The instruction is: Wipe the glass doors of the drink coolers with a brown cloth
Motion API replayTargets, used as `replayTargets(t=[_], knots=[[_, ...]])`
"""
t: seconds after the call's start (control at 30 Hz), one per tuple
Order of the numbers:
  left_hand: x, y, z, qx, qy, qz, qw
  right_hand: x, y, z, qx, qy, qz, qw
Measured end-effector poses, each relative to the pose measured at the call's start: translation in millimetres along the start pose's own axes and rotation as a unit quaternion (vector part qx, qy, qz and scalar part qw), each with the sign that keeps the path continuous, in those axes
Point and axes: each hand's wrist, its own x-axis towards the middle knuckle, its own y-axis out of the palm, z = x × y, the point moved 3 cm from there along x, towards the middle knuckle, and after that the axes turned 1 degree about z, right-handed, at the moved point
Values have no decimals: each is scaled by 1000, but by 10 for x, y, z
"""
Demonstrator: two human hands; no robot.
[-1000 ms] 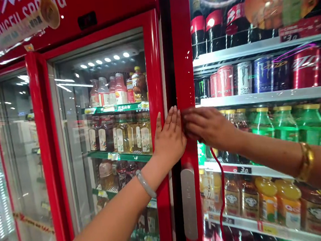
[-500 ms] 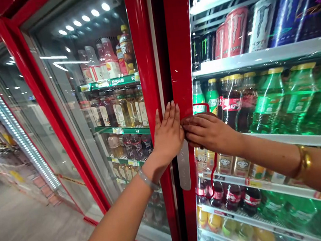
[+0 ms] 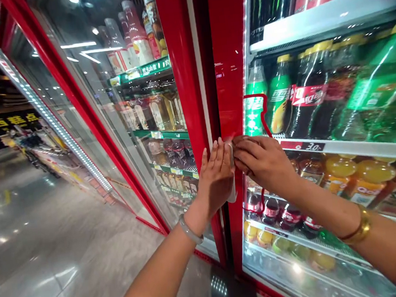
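Note:
My left hand lies against the pale handle on the red door frame of the right cooler. Its fingers are stretched out, pointing up. My right hand meets the same handle from the right, with bent fingers pressed together around its edge; the fingertips are partly hidden. A grey bangle circles my left wrist and a gold bangle my right forearm. Behind the glass beside my right hand stand green bottles and a cola bottle.
To the left stands another cooler with a red frame and shelves of bottled drinks. Cans fill the upper right shelf. Shiny grey floor runs along the coolers, with a lit sign at far left.
The view has tilted down and shifted, so more floor shows and the right cooler's shelves look nearer. Both hands stay at the handle, lower in the picture.

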Motion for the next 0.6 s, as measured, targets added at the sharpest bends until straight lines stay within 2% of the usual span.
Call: replayTargets(t=[0.1, 0.17, 0.23, 0.37, 0.43, 0.5, 0.6], knots=[[-30, -20, -6, 0, -8, 13, 1000, 216, -28, -41, 53, 45, -78, 995], [-93, -8, -19, -11, -18, 22, 1000, 222, 60, 24, 75, 56, -129, 987], [-276, 55, -46, -23, -30, 34, 999, -23, 240, 198, 92, 53, -146, 984], [-853, 350, -97, -35, -11, 71, 997, -829, 620, 630, 116, 111, -136, 978], [-1029, 495, -77, -54, 10, 72, 996, -967, 687, 753, 115, 151, -137, 972], [-1036, 555, -8, -90, 18, 46, 995, -821, 656, 769, 104, 199, -151, 963], [-836, 513, 141, -148, 24, -1, 989, -445, 618, 677, 61, 269, -192, 942]])
